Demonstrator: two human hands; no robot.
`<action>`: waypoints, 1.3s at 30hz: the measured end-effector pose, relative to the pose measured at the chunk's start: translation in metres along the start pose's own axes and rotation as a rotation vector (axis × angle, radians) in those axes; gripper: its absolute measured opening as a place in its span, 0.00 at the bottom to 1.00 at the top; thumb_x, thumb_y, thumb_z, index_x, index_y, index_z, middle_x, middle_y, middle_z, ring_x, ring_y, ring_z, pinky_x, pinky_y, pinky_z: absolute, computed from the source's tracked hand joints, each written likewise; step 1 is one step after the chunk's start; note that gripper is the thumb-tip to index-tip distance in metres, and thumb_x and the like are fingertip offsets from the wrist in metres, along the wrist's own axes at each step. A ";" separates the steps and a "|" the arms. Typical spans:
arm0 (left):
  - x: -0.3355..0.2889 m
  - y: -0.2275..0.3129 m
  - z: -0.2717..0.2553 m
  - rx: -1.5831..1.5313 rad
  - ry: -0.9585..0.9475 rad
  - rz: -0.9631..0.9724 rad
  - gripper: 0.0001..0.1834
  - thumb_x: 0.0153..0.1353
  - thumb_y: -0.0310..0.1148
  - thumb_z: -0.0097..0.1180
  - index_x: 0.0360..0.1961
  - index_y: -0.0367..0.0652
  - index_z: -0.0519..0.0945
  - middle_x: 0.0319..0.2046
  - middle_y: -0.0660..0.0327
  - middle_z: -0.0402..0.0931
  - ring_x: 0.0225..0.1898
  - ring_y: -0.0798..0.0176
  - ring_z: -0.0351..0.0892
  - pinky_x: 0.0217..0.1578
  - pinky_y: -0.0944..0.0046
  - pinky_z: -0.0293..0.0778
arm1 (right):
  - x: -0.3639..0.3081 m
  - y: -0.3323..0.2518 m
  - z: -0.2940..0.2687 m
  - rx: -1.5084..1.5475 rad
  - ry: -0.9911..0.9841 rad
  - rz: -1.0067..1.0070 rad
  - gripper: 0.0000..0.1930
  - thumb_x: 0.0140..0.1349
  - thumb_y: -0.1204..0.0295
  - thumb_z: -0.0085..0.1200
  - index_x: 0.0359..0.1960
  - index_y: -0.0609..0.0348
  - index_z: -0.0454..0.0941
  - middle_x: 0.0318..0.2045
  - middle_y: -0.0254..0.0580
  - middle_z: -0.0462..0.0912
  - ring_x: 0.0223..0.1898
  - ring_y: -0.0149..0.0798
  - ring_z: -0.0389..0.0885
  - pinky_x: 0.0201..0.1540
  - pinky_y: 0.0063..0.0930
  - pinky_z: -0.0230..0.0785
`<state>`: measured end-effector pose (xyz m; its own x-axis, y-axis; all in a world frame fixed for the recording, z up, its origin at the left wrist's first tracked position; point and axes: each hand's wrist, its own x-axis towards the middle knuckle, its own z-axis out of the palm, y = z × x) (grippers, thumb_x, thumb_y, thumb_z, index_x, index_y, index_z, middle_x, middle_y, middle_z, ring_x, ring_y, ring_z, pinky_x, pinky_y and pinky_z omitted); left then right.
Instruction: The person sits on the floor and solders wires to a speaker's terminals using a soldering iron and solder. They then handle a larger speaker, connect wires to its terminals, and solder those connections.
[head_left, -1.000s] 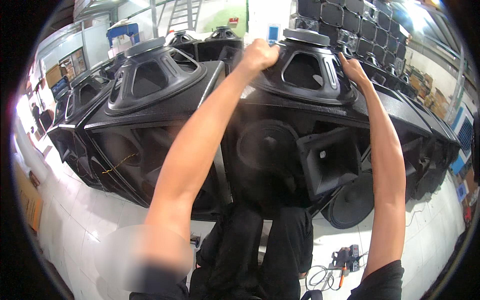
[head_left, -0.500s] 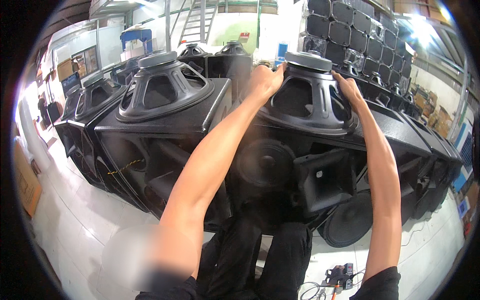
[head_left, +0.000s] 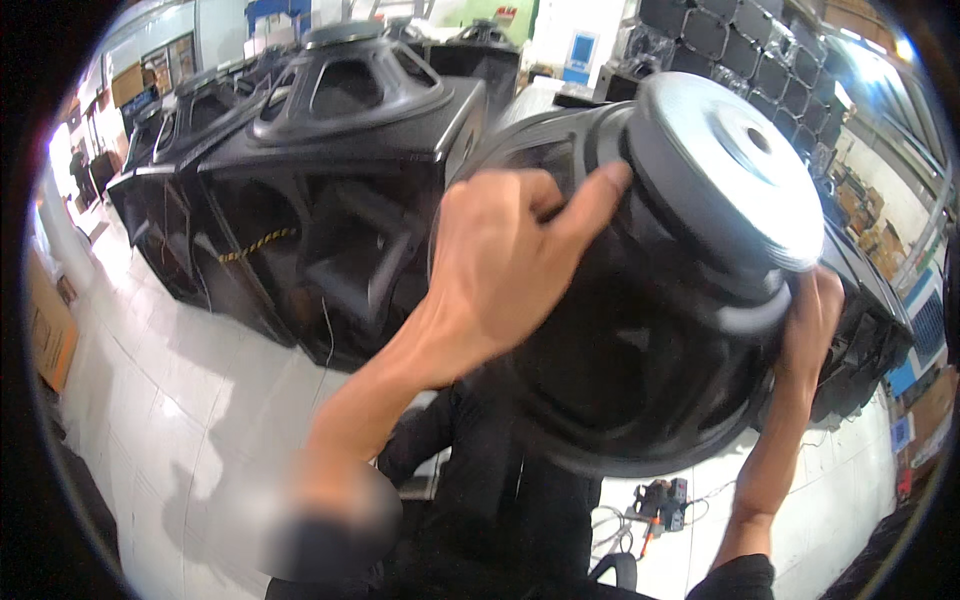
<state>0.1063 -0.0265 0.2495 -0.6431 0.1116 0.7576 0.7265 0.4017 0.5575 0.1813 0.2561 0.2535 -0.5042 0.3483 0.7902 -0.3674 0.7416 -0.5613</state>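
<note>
A large black speaker driver point(head_left: 640, 340) with a bright silver round magnet is tilted up close in front of me, its magnet end turned to the upper right. My left hand point(head_left: 510, 255) is closed on the frame at its left side, the thumb lying against the collar below the magnet. At the right side, my right hand point(head_left: 815, 315) grips it just under the magnet's edge, its fingers mostly hidden behind the driver. The driver covers much of the cabinet behind it.
Left of it, another driver point(head_left: 350, 90) rests magnet-up on a black speaker cabinet point(head_left: 330, 240). Cartons point(head_left: 50, 330) stand at the left edge. A power strip with cables point(head_left: 660, 505) lies on the white tiled floor by my legs. Stacked black panels point(head_left: 720, 40) rise at the back right.
The driver has come up off the cabinet top and toward me, tipping so its magnet's flat face shows. Both hands moved with it, and the view has shifted.
</note>
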 end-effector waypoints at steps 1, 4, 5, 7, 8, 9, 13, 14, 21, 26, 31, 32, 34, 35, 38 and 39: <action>-0.023 0.013 -0.007 -0.007 -0.012 -0.040 0.26 0.65 0.43 0.61 0.16 0.34 0.78 0.09 0.55 0.67 0.12 0.62 0.68 0.17 0.61 0.63 | -0.026 0.014 -0.020 -0.079 0.047 -0.102 0.30 0.69 0.51 0.53 0.23 0.74 0.77 0.18 0.29 0.72 0.22 0.27 0.64 0.27 0.26 0.57; -0.089 0.036 -0.030 -0.049 0.004 0.061 0.25 0.58 0.40 0.69 0.12 0.37 0.73 0.08 0.55 0.66 0.09 0.59 0.67 0.13 0.60 0.61 | -0.113 0.045 -0.052 -0.250 0.303 -0.380 0.31 0.66 0.47 0.54 0.29 0.73 0.78 0.22 0.36 0.79 0.20 0.30 0.71 0.27 0.27 0.63; -0.110 0.032 -0.034 -0.051 -0.022 0.091 0.26 0.55 0.40 0.71 0.11 0.37 0.72 0.08 0.56 0.65 0.09 0.59 0.67 0.12 0.60 0.60 | -0.136 0.031 -0.047 -0.157 0.279 -0.345 0.30 0.65 0.47 0.54 0.28 0.71 0.78 0.22 0.37 0.80 0.20 0.30 0.74 0.26 0.27 0.64; -0.150 0.033 -0.041 -0.111 -0.044 0.018 0.26 0.53 0.41 0.73 0.13 0.38 0.71 0.09 0.57 0.66 0.09 0.60 0.68 0.12 0.61 0.60 | -0.168 -0.013 -0.047 0.012 0.159 -0.212 0.28 0.64 0.49 0.55 0.25 0.69 0.78 0.20 0.37 0.80 0.20 0.30 0.77 0.23 0.26 0.65; -0.176 0.028 -0.043 -0.056 -0.073 -0.019 0.25 0.52 0.42 0.73 0.14 0.38 0.72 0.10 0.57 0.67 0.10 0.60 0.68 0.13 0.61 0.60 | -0.193 -0.017 -0.035 0.163 0.059 -0.039 0.27 0.64 0.51 0.55 0.23 0.68 0.78 0.18 0.36 0.79 0.20 0.29 0.77 0.22 0.26 0.64; -0.196 0.023 -0.047 -0.077 -0.082 -0.032 0.25 0.52 0.42 0.74 0.15 0.38 0.72 0.10 0.57 0.67 0.10 0.59 0.68 0.13 0.62 0.61 | -0.206 -0.025 -0.039 0.179 0.029 0.101 0.26 0.63 0.52 0.56 0.21 0.68 0.78 0.16 0.35 0.78 0.20 0.28 0.77 0.21 0.25 0.63; -0.253 0.001 -0.036 -0.053 -0.083 -0.063 0.24 0.52 0.44 0.73 0.17 0.37 0.74 0.11 0.58 0.67 0.10 0.59 0.68 0.13 0.63 0.61 | -0.246 -0.006 -0.054 -0.015 -0.286 0.212 0.25 0.62 0.56 0.58 0.16 0.66 0.76 0.10 0.33 0.73 0.16 0.25 0.72 0.18 0.23 0.57; -0.262 -0.006 -0.034 -0.042 -0.085 -0.069 0.25 0.52 0.45 0.73 0.18 0.37 0.74 0.12 0.58 0.67 0.10 0.60 0.67 0.13 0.63 0.60 | -0.256 0.002 -0.051 0.039 -0.280 0.205 0.23 0.63 0.61 0.57 0.16 0.67 0.74 0.10 0.34 0.71 0.15 0.24 0.68 0.18 0.23 0.54; -0.289 -0.043 -0.037 0.024 -0.167 -0.040 0.21 0.47 0.39 0.77 0.18 0.38 0.75 0.15 0.59 0.72 0.12 0.62 0.71 0.15 0.67 0.62 | -0.324 0.023 -0.031 0.089 -0.251 0.301 0.22 0.68 0.69 0.50 0.14 0.64 0.64 0.11 0.33 0.65 0.15 0.25 0.60 0.18 0.27 0.48; -0.294 -0.071 -0.021 -0.032 -0.177 -0.089 0.20 0.46 0.37 0.77 0.17 0.39 0.75 0.14 0.58 0.72 0.12 0.61 0.71 0.15 0.66 0.61 | -0.342 0.020 -0.016 0.034 -0.203 0.379 0.23 0.69 0.72 0.47 0.14 0.63 0.60 0.11 0.35 0.62 0.15 0.27 0.58 0.18 0.27 0.46; -0.308 -0.081 -0.020 -0.056 -0.187 -0.112 0.22 0.46 0.38 0.77 0.15 0.40 0.73 0.13 0.58 0.70 0.12 0.57 0.70 0.15 0.64 0.61 | -0.353 0.025 -0.014 0.017 -0.273 0.343 0.19 0.68 0.74 0.46 0.17 0.68 0.69 0.12 0.41 0.70 0.14 0.29 0.67 0.18 0.27 0.55; -0.308 -0.083 -0.021 -0.071 -0.186 -0.112 0.22 0.46 0.38 0.77 0.15 0.40 0.72 0.12 0.58 0.69 0.12 0.57 0.70 0.15 0.64 0.61 | -0.354 0.022 -0.013 0.020 -0.286 0.331 0.18 0.68 0.74 0.45 0.18 0.69 0.71 0.13 0.42 0.72 0.15 0.30 0.69 0.18 0.27 0.57; -0.310 -0.080 -0.024 -0.068 -0.187 -0.135 0.23 0.46 0.37 0.77 0.15 0.40 0.72 0.12 0.59 0.69 0.12 0.57 0.69 0.15 0.65 0.61 | -0.354 0.021 -0.015 -0.003 -0.350 0.297 0.20 0.71 0.72 0.44 0.21 0.71 0.77 0.15 0.45 0.78 0.17 0.31 0.77 0.20 0.25 0.63; -0.305 -0.079 -0.024 -0.057 -0.190 -0.128 0.23 0.46 0.37 0.77 0.15 0.40 0.72 0.12 0.59 0.69 0.11 0.57 0.69 0.15 0.65 0.61 | -0.352 0.019 -0.016 0.029 -0.330 0.322 0.21 0.72 0.71 0.43 0.21 0.71 0.77 0.15 0.45 0.79 0.17 0.31 0.77 0.20 0.24 0.64; -0.292 -0.070 -0.027 -0.048 -0.228 -0.138 0.23 0.46 0.37 0.77 0.15 0.40 0.72 0.12 0.58 0.69 0.11 0.58 0.69 0.15 0.65 0.61 | -0.341 0.008 -0.015 0.090 -0.294 0.379 0.26 0.76 0.65 0.42 0.22 0.70 0.79 0.16 0.42 0.80 0.18 0.30 0.78 0.20 0.25 0.65; -0.288 -0.068 -0.027 -0.050 -0.243 -0.149 0.23 0.46 0.37 0.77 0.15 0.40 0.72 0.12 0.58 0.69 0.11 0.58 0.69 0.15 0.65 0.61 | -0.337 0.003 -0.015 0.080 -0.277 0.396 0.25 0.76 0.65 0.42 0.22 0.70 0.79 0.16 0.41 0.80 0.18 0.30 0.78 0.20 0.25 0.65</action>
<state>0.2484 -0.1110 0.0028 -0.7787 0.2716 0.5655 0.6264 0.3857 0.6773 0.3616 0.1495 -0.0109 -0.8025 0.4209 0.4229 -0.1587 0.5327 -0.8313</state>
